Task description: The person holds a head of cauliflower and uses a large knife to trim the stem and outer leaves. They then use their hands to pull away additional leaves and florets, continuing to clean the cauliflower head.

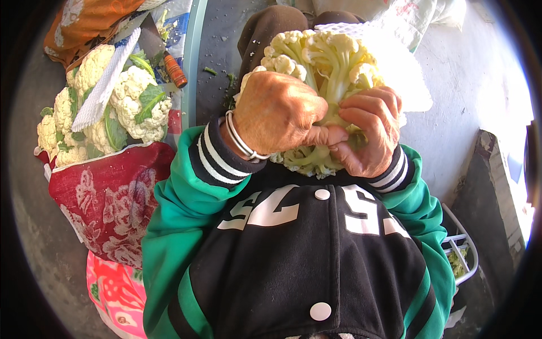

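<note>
A large pale cauliflower (339,62) sits over my lap, its stalks turned up toward me. My left hand (282,110) grips its near left side, fingers curled, with the thumb pressed in among the stalks. Closed on the right side of the same head is my right hand (371,129), its thumb and fingertips close to the left thumb. Both hands cover part of the core. White foam netting (344,27) shows beyond the far edge of the head, partly lost in glare.
To the left, several cauliflowers (138,101) with green leaves are piled in a red flowered cloth (113,198), a white foam net (107,85) across them. Beside them lies a wooden-handled knife (174,70). A white plastic basket (460,248) and a slab (490,192) stand at right.
</note>
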Motion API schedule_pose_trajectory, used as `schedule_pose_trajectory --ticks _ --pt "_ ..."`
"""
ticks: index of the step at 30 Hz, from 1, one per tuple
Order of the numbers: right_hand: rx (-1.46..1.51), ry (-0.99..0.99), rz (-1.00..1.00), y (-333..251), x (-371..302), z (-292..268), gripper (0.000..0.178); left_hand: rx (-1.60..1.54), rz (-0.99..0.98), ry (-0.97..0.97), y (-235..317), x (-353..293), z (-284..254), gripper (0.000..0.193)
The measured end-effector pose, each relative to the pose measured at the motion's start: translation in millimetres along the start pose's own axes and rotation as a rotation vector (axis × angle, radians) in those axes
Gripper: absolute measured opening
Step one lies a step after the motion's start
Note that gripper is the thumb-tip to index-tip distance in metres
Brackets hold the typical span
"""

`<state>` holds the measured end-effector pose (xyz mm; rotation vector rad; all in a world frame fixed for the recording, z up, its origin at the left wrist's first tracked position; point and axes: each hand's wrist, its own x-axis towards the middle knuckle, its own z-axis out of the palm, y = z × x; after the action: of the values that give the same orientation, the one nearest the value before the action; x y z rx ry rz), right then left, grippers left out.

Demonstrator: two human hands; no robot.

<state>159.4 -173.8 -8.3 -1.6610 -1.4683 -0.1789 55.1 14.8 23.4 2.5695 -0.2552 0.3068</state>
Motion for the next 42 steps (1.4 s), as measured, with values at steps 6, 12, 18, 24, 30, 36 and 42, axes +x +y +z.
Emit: schedule_pose_trajectory --ticks 6,12,18,24,30,36,42 --pt "0.001 0.002 0.000 -2 0 1 0.040 -0.036 0.047 0.112 0 -3 6 0.058" --pt "0.028 -0.008 0.009 3 -2 -3 0.046 -0.012 0.044 0.062 17 -8 -3 0.038" --pt "0.151 0.119 0.031 9 -15 -3 0.049 0.009 -0.195 0.200 15 -12 -11 0.026" --pt "0.118 0.079 0.071 4 -11 -6 0.043 0.024 -0.215 0.269 8 -5 -14 0.011" --pt "0.067 0.067 0.063 2 -6 -6 0.042 0.154 -0.192 0.142 6 23 -13 0.025" --pt "0.054 0.077 0.052 3 -7 -6 0.041 0.087 -0.122 0.166 -10 21 0 0.018" --pt "-0.033 0.171 0.099 4 -16 -7 0.044 0.052 -0.150 0.195 -11 23 3 0.011"
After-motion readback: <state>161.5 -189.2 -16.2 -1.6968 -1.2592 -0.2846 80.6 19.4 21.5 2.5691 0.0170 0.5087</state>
